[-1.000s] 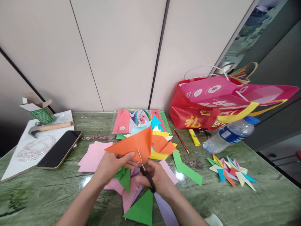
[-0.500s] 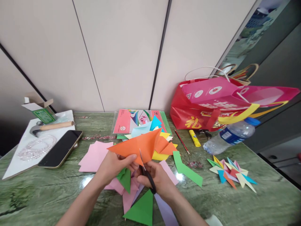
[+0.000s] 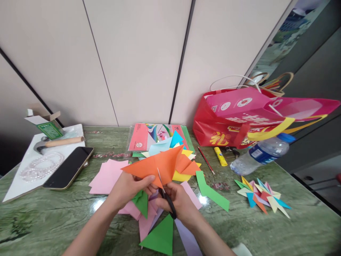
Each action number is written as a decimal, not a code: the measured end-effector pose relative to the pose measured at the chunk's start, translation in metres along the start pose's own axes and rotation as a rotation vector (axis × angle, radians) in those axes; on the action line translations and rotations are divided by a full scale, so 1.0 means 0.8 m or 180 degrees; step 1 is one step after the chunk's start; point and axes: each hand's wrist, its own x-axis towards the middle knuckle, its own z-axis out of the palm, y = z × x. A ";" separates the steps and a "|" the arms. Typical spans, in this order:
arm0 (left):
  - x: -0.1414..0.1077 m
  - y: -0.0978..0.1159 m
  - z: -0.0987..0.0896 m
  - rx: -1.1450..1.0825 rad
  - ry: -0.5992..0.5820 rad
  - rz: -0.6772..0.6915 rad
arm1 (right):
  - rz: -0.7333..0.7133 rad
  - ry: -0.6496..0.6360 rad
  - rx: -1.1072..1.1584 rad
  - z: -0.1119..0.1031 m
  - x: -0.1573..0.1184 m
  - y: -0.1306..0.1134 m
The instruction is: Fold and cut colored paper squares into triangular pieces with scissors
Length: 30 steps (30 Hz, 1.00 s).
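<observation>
My left hand (image 3: 135, 186) pinches the lower left edge of a folded sheet of orange paper (image 3: 156, 161), thumb on top. In my right hand (image 3: 179, 202) is a pair of scissors (image 3: 168, 202) with black handles, its blades at the lower edge of the orange paper. Part of the handles is hidden by my fingers. Beneath my hands lie a green paper triangle (image 3: 161, 236), a folded green piece (image 3: 141, 202), pink pieces (image 3: 145, 224) and a purple strip (image 3: 188, 236). A pink paper stack (image 3: 108, 176) rests left of my left hand.
At the back are a paper pack (image 3: 141, 137) and a red bag (image 3: 213, 129). To the right lie a pencil (image 3: 206, 160), a glue stick (image 3: 220, 156), a water bottle (image 3: 262, 154) and folded paper stars (image 3: 262, 195). A phone (image 3: 69, 169) and a hammer (image 3: 64, 142) are at left.
Hands, orange paper and scissors stay almost in the same place. The scissors' handles have shifted very slightly.
</observation>
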 end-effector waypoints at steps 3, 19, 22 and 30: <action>-0.001 0.001 0.000 -0.0002 -0.0004 -0.0010 | -0.0020 -0.0001 -0.0011 -0.001 0.000 0.001; -0.002 0.000 0.000 -0.0027 -0.0046 -0.0012 | 0.0030 0.0024 -0.0074 0.000 0.001 0.004; -0.002 0.000 0.000 -0.0016 -0.0067 0.0016 | -0.0001 0.0002 -0.0094 0.000 0.000 0.002; 0.000 -0.002 -0.001 0.0031 -0.0056 -0.0010 | -0.0005 0.0007 -0.0206 -0.005 0.001 0.008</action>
